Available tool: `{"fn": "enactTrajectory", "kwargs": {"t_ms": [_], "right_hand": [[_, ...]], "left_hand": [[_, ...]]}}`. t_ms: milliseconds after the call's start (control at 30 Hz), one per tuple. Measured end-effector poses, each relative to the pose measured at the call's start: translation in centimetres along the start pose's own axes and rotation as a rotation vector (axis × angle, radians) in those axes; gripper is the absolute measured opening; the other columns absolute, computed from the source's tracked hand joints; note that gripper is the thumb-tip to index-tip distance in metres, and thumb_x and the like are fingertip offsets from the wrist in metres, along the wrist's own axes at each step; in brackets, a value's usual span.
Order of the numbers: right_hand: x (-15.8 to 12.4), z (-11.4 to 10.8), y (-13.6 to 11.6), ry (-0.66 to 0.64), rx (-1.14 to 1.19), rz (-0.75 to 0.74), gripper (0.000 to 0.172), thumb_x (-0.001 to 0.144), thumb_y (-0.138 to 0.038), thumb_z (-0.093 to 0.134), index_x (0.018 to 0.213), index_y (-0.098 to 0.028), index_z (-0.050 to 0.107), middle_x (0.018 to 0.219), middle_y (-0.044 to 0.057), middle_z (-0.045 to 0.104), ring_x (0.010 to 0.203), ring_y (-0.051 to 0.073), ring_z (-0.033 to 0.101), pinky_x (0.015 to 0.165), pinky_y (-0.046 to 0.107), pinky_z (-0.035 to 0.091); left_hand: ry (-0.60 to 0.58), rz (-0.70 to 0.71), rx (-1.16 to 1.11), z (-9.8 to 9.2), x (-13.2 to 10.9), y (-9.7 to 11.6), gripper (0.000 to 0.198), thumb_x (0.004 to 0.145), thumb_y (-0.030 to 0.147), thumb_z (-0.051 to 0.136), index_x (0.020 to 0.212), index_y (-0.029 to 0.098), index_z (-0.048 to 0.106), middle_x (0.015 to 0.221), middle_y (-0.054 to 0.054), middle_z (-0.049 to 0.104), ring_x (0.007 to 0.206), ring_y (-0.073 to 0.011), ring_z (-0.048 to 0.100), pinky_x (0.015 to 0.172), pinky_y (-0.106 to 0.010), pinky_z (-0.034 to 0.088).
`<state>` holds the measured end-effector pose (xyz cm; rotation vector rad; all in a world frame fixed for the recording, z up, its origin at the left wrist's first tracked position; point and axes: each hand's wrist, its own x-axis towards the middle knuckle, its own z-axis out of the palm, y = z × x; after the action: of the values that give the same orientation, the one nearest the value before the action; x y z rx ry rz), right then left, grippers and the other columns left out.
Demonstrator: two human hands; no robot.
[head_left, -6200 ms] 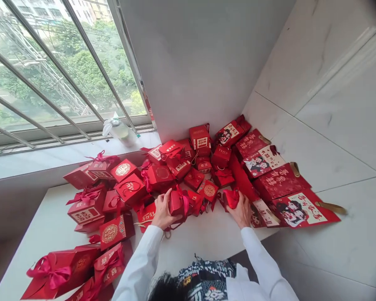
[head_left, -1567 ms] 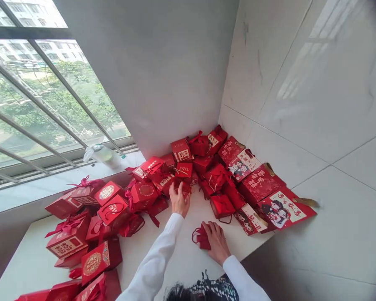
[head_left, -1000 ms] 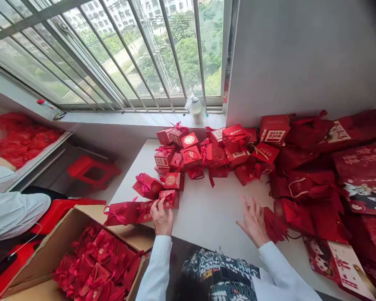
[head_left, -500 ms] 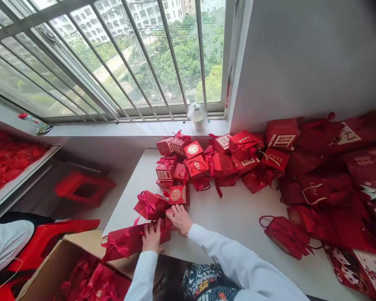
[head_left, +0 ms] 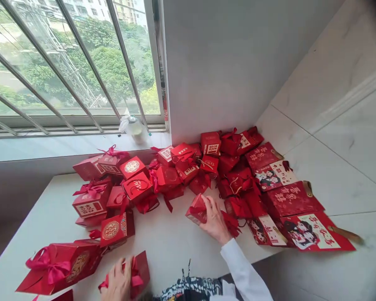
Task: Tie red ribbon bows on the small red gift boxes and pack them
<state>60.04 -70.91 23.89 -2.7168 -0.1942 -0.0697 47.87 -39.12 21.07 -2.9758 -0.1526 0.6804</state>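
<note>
At the front edge of the white table, my left hand [head_left: 116,281] is wrapped over a red gift box [head_left: 142,267] with a pink ribbon; part of the box is hidden beneath the fingers. Farther right, my right hand [head_left: 215,222] grips the side of another red gift box [head_left: 194,210], its thumb and fingers over the top and near side. Left of my left hand lies a larger red box [head_left: 90,257] with a big pink bow. Behind it stands a red box with a round gold emblem [head_left: 111,230].
Several red boxes [head_left: 131,166] are piled along the back of the white table [head_left: 172,234] by the window. Dark red paper bags [head_left: 291,198] and printed cards overlap at the right end. A jar [head_left: 135,133] in plastic stands on the sill.
The view has swung right. My right hand has left the left-hand boxes and now holds a box near the bags. My left hand has come off the long ribboned box onto another one.
</note>
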Motion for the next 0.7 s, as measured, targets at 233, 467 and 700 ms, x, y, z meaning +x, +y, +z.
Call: {"fn": "enactTrajectory", "kwargs": {"t_ms": [233, 467, 700], "right_hand": [[5.9, -2.2, 9.1, 0.074, -0.119, 0.001, 0.063, 0.068, -0.011, 0.060, 0.126, -0.015, 0.036, 0.131, 0.018, 0.041, 0.123, 0.033, 0.036, 0.101, 0.052, 0.030], [8.6, -1.9, 10.2, -0.058, -0.121, -0.125, 0.050, 0.068, -0.019, 0.065, 0.113, -0.015, 0.044, 0.122, 0.017, 0.049, 0.118, 0.031, 0.041, 0.097, 0.050, 0.032], [6.6, 0.0, 11.6, -0.165, -0.133, -0.104, 0.041, 0.082, -0.029, 0.061, 0.119, -0.017, 0.049, 0.129, 0.010, 0.046, 0.119, 0.028, 0.042, 0.099, 0.050, 0.032]], "left_hand": [[0.080, 0.304, 0.014, -9.0, 4.6, 12.6, 0.086, 0.059, 0.004, 0.055, 0.141, 0.016, 0.030, 0.137, -0.016, 0.039, 0.127, -0.0310, 0.032, 0.091, -0.043, 0.039], [0.087, 0.526, 0.018, -14.5, 7.1, 18.9, 0.092, 0.055, 0.010, 0.061, 0.141, 0.016, 0.028, 0.137, -0.017, 0.039, 0.127, -0.0316, 0.032, 0.094, -0.046, 0.038], [0.032, 0.496, 0.021, -14.4, 7.8, 19.8, 0.089, 0.057, 0.010, 0.061, 0.139, 0.021, 0.029, 0.132, -0.016, 0.042, 0.121, -0.0324, 0.037, 0.090, -0.047, 0.039]]}}
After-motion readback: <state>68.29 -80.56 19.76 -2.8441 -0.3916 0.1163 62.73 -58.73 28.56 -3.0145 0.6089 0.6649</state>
